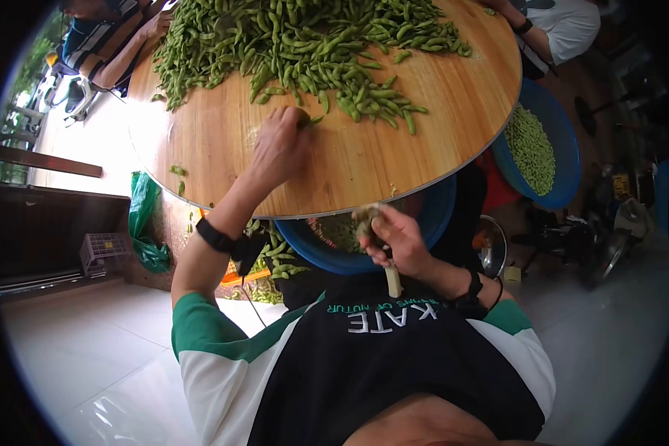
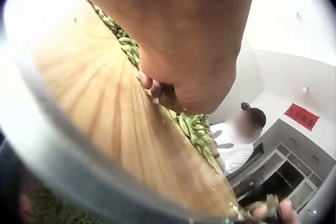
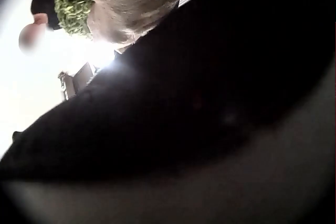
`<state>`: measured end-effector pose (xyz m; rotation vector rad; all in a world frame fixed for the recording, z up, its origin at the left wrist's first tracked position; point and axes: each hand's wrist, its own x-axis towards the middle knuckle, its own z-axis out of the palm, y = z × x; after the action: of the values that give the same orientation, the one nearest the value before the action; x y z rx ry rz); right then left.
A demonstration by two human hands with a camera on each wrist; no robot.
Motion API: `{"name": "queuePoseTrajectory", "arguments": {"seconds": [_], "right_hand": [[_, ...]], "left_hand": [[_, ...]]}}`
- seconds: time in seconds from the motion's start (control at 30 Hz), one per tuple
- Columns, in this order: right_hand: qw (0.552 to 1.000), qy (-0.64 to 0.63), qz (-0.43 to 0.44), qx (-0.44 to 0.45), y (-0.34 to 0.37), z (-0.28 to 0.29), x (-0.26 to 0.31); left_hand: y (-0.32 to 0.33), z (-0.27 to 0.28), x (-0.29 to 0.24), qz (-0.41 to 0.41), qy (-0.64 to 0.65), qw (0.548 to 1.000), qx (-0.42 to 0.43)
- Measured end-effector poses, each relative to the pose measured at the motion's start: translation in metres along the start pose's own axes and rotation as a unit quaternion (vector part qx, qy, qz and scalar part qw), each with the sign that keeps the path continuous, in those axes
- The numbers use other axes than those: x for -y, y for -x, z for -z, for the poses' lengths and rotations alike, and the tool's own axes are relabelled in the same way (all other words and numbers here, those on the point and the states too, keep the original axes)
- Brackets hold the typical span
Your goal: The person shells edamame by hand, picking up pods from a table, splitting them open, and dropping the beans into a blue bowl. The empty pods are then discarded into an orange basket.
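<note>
Over the round wooden table [image 1: 223, 141], my left hand [image 1: 279, 149] has curled fingers, with a green pod [image 1: 316, 120] at the fingertips; motion blurs the hand. In the left wrist view, the left hand [image 2: 184, 71] hides most of its fingertips. Beyond it lies a large heap of green pods [image 1: 305, 44]. My right hand [image 1: 401, 241], off the table's near edge above a blue basin [image 1: 323, 260], curls round a brownish-green item [image 1: 366, 215], too blurred to identify. A pale strip [image 1: 392, 281] hangs below that hand. The right wrist view hides its fingers.
Another blue basin [image 1: 567, 149] at the right holds shelled beans [image 1: 529, 149]. More pods [image 1: 281, 256] lie below the table's near edge, beside a green bag [image 1: 145, 223] and a crate [image 1: 102, 249]. A metal bowl [image 1: 490, 245] stands right of my right hand. People sit across the table.
</note>
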<state>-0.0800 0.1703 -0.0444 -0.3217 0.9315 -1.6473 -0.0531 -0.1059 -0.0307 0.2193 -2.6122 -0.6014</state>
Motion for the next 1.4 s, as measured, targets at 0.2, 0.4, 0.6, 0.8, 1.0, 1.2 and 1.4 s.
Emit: {"name": "queuePoseTrajectory", "arguments": {"seconds": [0.2, 0.4, 0.6, 0.8, 1.0, 1.2, 1.4], "right_hand": [[0.995, 0.054, 0.083, -0.007, -0.027, -0.01, 0.042], [0.995, -0.011, 0.063, 0.079, -0.021, -0.011, 0.04], [0.993, -0.033, 0.073, 0.092, -0.019, -0.012, 0.035], [0.994, -0.032, 0.076, 0.078, -0.017, -0.016, 0.036], [0.995, -0.041, 0.078, 0.05, -0.018, -0.018, 0.041], [0.987, -0.118, 0.031, 0.1, -0.015, -0.004, 0.045], [0.986, -0.16, 0.005, 0.046, -0.016, -0.006, 0.047]], "left_hand": [[0.038, 0.025, -0.068, 0.25, 0.573, 0.772, 0.117], [0.056, 0.009, -0.092, 0.277, 0.59, 0.752, 0.096], [0.063, -0.002, -0.097, 0.246, 0.645, 0.722, 0.05], [0.069, -0.01, -0.104, 0.189, 0.604, 0.774, -0.033], [0.065, -0.013, -0.104, 0.195, 0.623, 0.755, -0.061], [0.052, 0.009, -0.099, 0.283, 0.836, 0.454, 0.118], [0.048, 0.003, -0.105, 0.174, 0.533, 0.828, 0.004]]}}
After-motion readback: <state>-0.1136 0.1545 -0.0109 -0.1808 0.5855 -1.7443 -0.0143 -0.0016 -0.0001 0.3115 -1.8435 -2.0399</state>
